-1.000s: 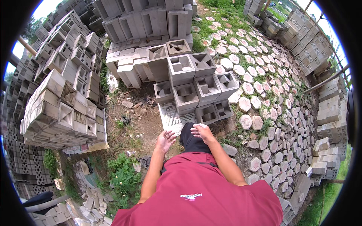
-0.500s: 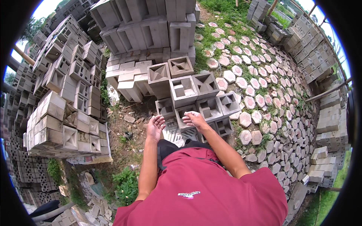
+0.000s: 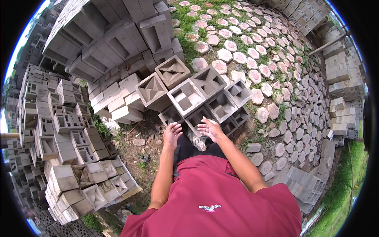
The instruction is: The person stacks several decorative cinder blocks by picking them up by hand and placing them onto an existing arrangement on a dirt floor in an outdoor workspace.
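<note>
Approaching the stack of hollow blocks looks like the step in hand: the stack stands on the ground at the left edge of the hexagonal pavers. The left hand and right hand are empty, fingers loosely spread, before its near side; gripping a block calls for bringing both palms against opposite walls.

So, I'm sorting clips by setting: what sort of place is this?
Probably an outdoor block yard: stacked grey hollow concrete blocks, pale hexagonal pavers with pinkish centres on grassy ground.
</note>
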Demonstrator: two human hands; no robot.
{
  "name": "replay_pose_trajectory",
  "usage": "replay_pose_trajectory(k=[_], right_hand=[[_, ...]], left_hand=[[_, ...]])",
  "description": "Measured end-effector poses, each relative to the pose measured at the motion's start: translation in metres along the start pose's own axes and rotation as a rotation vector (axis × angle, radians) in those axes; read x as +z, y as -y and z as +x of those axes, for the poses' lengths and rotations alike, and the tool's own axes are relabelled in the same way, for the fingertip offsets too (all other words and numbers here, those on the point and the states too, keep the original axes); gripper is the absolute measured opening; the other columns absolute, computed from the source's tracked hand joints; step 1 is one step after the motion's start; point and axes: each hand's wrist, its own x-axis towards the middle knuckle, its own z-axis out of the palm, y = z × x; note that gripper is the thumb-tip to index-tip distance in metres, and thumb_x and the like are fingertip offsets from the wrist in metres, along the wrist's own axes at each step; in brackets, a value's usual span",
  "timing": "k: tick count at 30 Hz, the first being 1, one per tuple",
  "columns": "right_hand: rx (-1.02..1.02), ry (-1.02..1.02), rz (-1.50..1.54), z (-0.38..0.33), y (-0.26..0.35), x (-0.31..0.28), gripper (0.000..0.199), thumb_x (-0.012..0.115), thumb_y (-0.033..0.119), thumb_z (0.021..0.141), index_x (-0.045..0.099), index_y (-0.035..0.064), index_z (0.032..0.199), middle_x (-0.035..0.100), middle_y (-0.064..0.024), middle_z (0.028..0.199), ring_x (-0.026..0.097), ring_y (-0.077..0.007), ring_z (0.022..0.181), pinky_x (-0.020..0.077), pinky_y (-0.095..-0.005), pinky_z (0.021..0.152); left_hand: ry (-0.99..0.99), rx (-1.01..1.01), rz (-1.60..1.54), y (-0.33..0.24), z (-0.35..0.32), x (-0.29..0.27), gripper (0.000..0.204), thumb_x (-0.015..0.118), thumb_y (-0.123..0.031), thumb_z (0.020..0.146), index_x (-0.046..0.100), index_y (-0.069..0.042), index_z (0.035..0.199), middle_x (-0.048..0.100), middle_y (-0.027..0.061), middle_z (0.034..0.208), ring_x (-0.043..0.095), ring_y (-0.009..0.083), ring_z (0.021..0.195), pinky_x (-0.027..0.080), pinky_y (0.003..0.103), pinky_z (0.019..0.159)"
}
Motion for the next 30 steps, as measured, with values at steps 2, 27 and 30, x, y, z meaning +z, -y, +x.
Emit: replay_pose_trajectory(k=[2, 27, 30], right_hand=[[0.019, -0.122, 0.095, 0.016, -0.003, 0.006, 0.043, 0.059, 0.042, 0.088, 0.049, 0.0053, 0.109, 0.063, -0.0124, 0.099, 0.063, -0.0227, 0.087, 0.0505, -0.0347, 0.075], [0.007, -0.794, -0.105, 0.258, -0.063, 0.032, 0.103, 0.078, 0.023, 0.065, 0.014, -0.0043, 0.14, 0.051, -0.0259, 0.125, 0.052, -0.0323, 0.115, 0.0427, -0.0349, 0.095], [0.04, -0.815, -0.127, 0.274, -0.077, 0.016, 0.096, 0.074, 0.021, 0.066, 0.018, -0.0052, 0.139, 0.052, -0.0281, 0.122, 0.053, -0.034, 0.114, 0.0431, -0.0355, 0.095]], left_hand=[[0.059, -0.048, 0.179, -0.017, 0.029, 0.004, 0.036, 0.046, -0.035, 0.094, 0.056, -0.004, 0.108, 0.064, 0.008, 0.098, 0.06, 0.017, 0.087, 0.048, 0.034, 0.073], [0.47, 0.585, 1.637, -0.055, 0.343, 0.076, 0.049, 0.051, -0.026, 0.089, 0.042, 0.005, 0.126, 0.052, 0.0291, 0.118, 0.05, 0.0417, 0.111, 0.04, 0.044, 0.095], [0.48, 0.611, 1.702, -0.048, 0.353, 0.076, 0.047, 0.047, -0.032, 0.092, 0.044, 0.003, 0.122, 0.059, 0.0305, 0.1, 0.057, 0.0456, 0.094, 0.046, 0.049, 0.084]])
